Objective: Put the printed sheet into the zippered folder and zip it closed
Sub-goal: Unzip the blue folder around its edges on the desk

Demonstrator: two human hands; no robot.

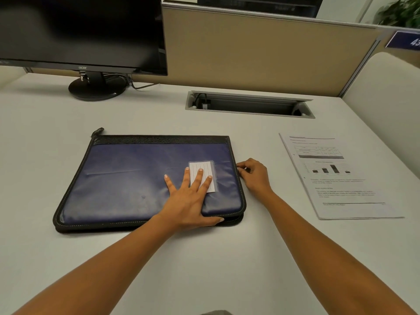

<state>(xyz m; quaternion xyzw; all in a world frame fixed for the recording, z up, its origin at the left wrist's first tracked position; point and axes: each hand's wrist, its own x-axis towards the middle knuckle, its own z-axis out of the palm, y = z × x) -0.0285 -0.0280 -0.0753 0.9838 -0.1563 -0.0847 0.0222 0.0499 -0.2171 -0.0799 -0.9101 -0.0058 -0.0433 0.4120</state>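
Note:
A blue zippered folder (127, 178) with black trim lies flat and closed on the desk, a white lined label in a clear pocket on its cover. My left hand (189, 201) presses flat on the cover with fingers spread, partly over the label. My right hand (254, 173) is at the folder's right edge, fingers pinched together on the zipper pull there; the pull itself is mostly hidden. The printed sheet (336, 178), with a table, a bar chart and text, lies on the desk to the right of the folder, apart from both hands.
A black monitor (81, 32) on a round stand sits at the back left. A recessed cable tray (250, 103) is set in the desk behind the folder. Beige partition walls (261, 53) close the back and right.

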